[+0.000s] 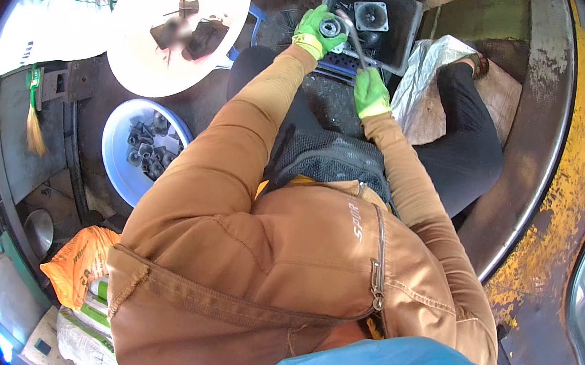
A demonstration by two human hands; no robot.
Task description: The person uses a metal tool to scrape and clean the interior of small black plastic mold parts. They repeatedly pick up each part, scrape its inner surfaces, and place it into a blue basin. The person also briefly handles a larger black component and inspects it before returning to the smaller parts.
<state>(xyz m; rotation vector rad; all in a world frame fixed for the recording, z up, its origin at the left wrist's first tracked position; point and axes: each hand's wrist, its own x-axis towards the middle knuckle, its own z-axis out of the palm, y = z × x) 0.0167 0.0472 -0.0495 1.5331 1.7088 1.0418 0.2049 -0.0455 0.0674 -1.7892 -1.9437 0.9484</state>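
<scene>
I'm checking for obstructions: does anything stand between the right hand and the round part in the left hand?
Only the metal tool held in the right hand, its far end at the edge of the round part in this view; whether they touch is unclear. Nothing else visible intervenes.

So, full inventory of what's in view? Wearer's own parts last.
bin: one, dark grey, top centre
square part: one, grey, in the bin
round part: one, dark grey, in left hand
tool: one, metallic, in right hand
basin: one, white, upper left
basin pieces: several, dark, in the basin
bucket: one, pale blue, below the basin
small parts: many, overlapping, black, in the bucket
sack: one, white, far left
brush: one, straw bristles, below the sack
orange bag: one, lower left
hands: two, green-gloved, top centre
sleeves: two, brown, centre
</scene>
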